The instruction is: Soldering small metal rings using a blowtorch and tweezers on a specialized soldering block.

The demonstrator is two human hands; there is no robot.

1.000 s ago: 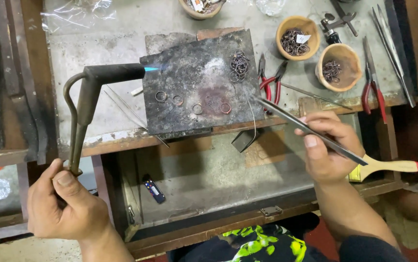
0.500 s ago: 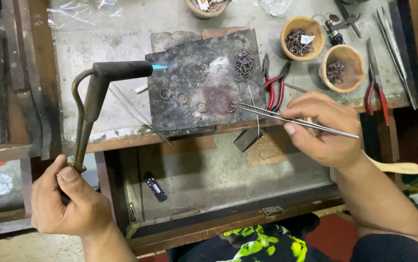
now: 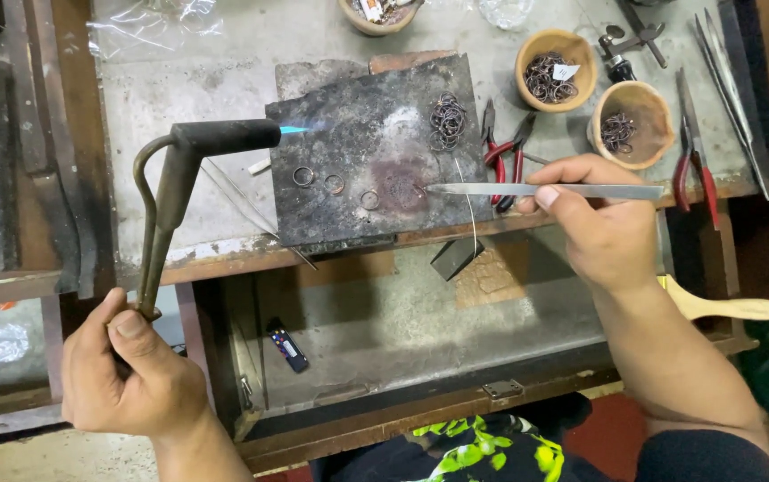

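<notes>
In the head view, the left hand point(image 3: 130, 375) is closed in a fist around the lower end of a gas torch point(image 3: 179, 187), whose bent tube rises to a dark nozzle with a short blue flame pointing right over the charred soldering block point(image 3: 349, 116). The right hand point(image 3: 594, 219) pinches long steel tweezers point(image 3: 536, 190) between thumb and fingers, tips lying at a small wire ring point(image 3: 402, 187) on the block. More loose rings lie on the block, a tangle near its upper right corner. Red-handled pliers point(image 3: 505, 161) rest just beside the block, and two clay bowls point(image 3: 556, 70) hold further rings
</notes>
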